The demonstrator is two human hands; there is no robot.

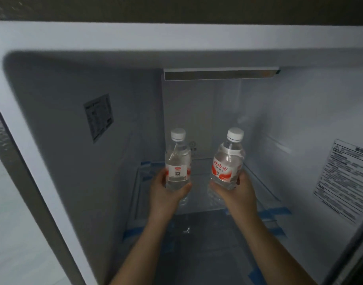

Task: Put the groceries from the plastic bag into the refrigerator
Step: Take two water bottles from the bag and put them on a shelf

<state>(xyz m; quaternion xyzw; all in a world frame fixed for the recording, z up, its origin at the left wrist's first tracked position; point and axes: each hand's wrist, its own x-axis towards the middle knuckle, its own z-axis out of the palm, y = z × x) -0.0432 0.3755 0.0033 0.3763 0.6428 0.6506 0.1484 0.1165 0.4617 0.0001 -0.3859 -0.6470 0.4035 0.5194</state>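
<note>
Both hands inside the open refrigerator (53, 140), each holding one water bottle.
Your left hand (166, 194) grips the left water bottle (178, 161) by its lower body; your right hand (236, 192) grips the right water bottle (228, 161) likewise. Both bottles stand upright, apart, above the glass shelf (199, 171), caps on.

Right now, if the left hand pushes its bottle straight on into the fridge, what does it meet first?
Nothing visible until the back wall. The left hand holds its bottle over the glass shelf; the path looks free, though depth is unclear.
</note>
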